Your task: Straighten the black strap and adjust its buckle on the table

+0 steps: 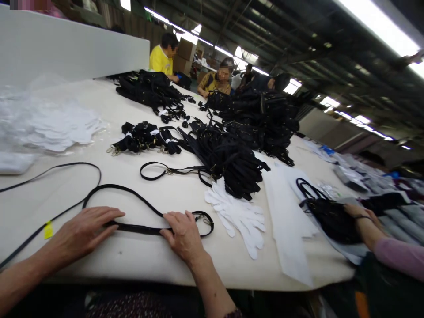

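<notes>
A black strap [141, 229] lies low over the pale tabletop, doubled into a loop that bulges away from me. Between thumb and fingers, my left hand [88, 227] pinches its left part. My right hand [183, 229] is closed around the strap farther right, knuckles up. Past that hand, the strap's end curls into a small ring with a metal clasp [206, 221]. Beyond my hands lies another black strap [154, 171] with a clasp. White gloves [236, 216] rest just right of my right hand.
Bundled straps [142, 138] and heaped black straps [228, 159] cover the table's middle. White sheets in clear plastic [56, 123] lie left, near a thin black cord with a yellow tag [48, 229]. At right, a co-worker's hand [361, 216] holds a black bag [331, 218]. Others sit behind.
</notes>
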The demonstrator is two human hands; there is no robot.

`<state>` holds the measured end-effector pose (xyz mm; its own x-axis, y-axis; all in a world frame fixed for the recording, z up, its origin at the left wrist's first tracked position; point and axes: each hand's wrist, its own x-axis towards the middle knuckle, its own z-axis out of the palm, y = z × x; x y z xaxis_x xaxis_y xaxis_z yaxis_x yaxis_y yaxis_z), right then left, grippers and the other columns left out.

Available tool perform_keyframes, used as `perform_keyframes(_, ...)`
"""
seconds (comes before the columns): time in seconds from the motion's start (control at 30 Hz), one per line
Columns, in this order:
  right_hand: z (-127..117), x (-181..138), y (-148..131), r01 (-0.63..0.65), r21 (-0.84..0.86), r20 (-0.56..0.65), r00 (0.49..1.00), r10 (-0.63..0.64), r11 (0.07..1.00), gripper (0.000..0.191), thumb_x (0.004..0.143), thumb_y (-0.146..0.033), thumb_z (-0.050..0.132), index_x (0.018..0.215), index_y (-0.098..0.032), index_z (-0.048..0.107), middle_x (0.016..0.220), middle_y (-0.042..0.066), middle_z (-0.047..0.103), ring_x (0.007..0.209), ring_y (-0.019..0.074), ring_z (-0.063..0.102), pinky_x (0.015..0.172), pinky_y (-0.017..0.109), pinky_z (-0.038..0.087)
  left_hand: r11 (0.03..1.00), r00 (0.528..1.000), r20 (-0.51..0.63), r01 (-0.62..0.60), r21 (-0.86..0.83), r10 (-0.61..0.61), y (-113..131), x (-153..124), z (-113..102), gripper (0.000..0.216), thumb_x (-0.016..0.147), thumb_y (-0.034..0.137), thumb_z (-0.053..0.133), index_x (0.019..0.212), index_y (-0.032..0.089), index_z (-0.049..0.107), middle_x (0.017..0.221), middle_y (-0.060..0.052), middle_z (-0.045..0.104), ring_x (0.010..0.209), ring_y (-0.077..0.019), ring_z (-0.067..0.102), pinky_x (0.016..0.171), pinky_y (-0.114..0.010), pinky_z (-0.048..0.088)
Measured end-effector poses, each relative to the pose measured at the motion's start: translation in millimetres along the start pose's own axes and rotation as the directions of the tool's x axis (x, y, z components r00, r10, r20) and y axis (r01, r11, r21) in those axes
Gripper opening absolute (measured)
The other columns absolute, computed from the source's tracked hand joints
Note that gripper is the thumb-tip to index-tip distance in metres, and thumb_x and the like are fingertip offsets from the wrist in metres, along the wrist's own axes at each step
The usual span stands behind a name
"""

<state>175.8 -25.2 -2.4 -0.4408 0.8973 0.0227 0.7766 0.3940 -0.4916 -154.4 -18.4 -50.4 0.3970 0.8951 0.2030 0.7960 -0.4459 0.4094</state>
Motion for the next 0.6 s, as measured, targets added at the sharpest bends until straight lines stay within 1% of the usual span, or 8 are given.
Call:
perform_keyframes(0.1, -13, -1, 14, -0.028, -0.025, -0.078, 0.997, 0.026, 0.999, 0.037, 0.093, -0.031, 0.063, 0.129, -0.032, 0.057, 0.132, 0.003, 0.067, 0.123, 0.0219, 0.059, 0.115, 0.053, 0.032, 1.000, 0.999, -0.032, 0.021, -0.015, -0.021, -19, 15, -6, 0.041, 0.091, 0.055, 0.052, 0.125, 0.035, 0.062, 0.125, -0.002, 0.071, 0.116, -0.0292, 0.065, 0.101, -0.044, 0.049)
perform_keyframes(0.23, -50, -9, 50, -0.152, -0.091, -0.197, 0.971, 0.132, 0.984, 0.027, 0.093, -0.025, 0.061, 0.120, -0.025, 0.065, 0.121, 0.005, 0.073, 0.115, 0.0232, 0.065, 0.106, 0.045, 0.044, 0.997, 0.997, -0.034, 0.074, 0.035, -0.072, -41, 40, -26, 0.042, 0.093, 0.054, 0.045, 0.122, 0.031, 0.063, 0.125, -0.006, 0.070, 0.116, -0.0322, 0.064, 0.105, -0.049, 0.047)
perform_keyframes(0.3, -66, -15, 67, -0.208, -0.128, -0.223, 0.959, 0.176, 0.970, 0.026, 0.093, -0.025, 0.061, 0.118, -0.024, 0.068, 0.119, 0.006, 0.074, 0.113, 0.0242, 0.066, 0.102, 0.043, 0.048, 0.992, 0.994, -0.021, 0.109, 0.067, -0.108, -52, 50, -33, 0.044, 0.093, 0.055, 0.043, 0.123, 0.030, 0.063, 0.125, -0.007, 0.069, 0.117, -0.0341, 0.064, 0.105, -0.052, 0.046)
perform_keyframes(0.37, -76, -19, 78, -0.249, -0.167, -0.215, 0.953, 0.211, 0.954, 0.028, 0.092, -0.025, 0.062, 0.119, -0.024, 0.069, 0.118, 0.006, 0.074, 0.111, 0.0249, 0.067, 0.100, 0.042, 0.050, 0.990, 0.993, -0.010, 0.116, 0.083, -0.115, -61, 60, -35, 0.044, 0.092, 0.052, 0.043, 0.124, 0.029, 0.063, 0.124, -0.007, 0.070, 0.115, -0.0348, 0.064, 0.104, -0.052, 0.048)
perform_keyframes(0.43, -79, -20, 83, -0.257, -0.203, -0.179, 0.958, 0.223, 0.945, 0.030, 0.090, -0.023, 0.063, 0.119, -0.025, 0.069, 0.119, 0.005, 0.074, 0.111, 0.0250, 0.068, 0.100, 0.041, 0.051, 0.990, 0.995, 0.002, 0.102, 0.095, -0.103, -66, 72, -33, 0.043, 0.091, 0.047, 0.045, 0.124, 0.027, 0.063, 0.124, -0.008, 0.070, 0.114, -0.0350, 0.065, 0.102, -0.051, 0.049)
perform_keyframes(0.53, -75, -13, 83, -0.210, -0.246, -0.118, 0.975, 0.186, 0.946, 0.033, 0.086, -0.017, 0.063, 0.118, -0.026, 0.069, 0.118, 0.004, 0.074, 0.111, 0.0247, 0.068, 0.100, 0.041, 0.051, 0.989, 0.993, 0.025, 0.110, 0.099, -0.113, -62, 86, -31, 0.041, 0.088, 0.038, 0.047, 0.122, 0.023, 0.066, 0.126, -0.013, 0.069, 0.114, -0.0363, 0.065, 0.101, -0.054, 0.049)
perform_keyframes(0.6, -72, -8, 80, -0.177, -0.268, -0.114, 0.982, 0.151, 0.947, 0.033, 0.085, -0.014, 0.062, 0.116, -0.025, 0.069, 0.117, 0.005, 0.075, 0.110, 0.0250, 0.068, 0.098, 0.041, 0.052, 0.989, 0.992, 0.028, 0.121, 0.088, -0.123, -55, 91, -36, 0.041, 0.089, 0.037, 0.046, 0.122, 0.023, 0.066, 0.128, -0.013, 0.069, 0.115, -0.0344, 0.065, 0.101, -0.052, 0.050)
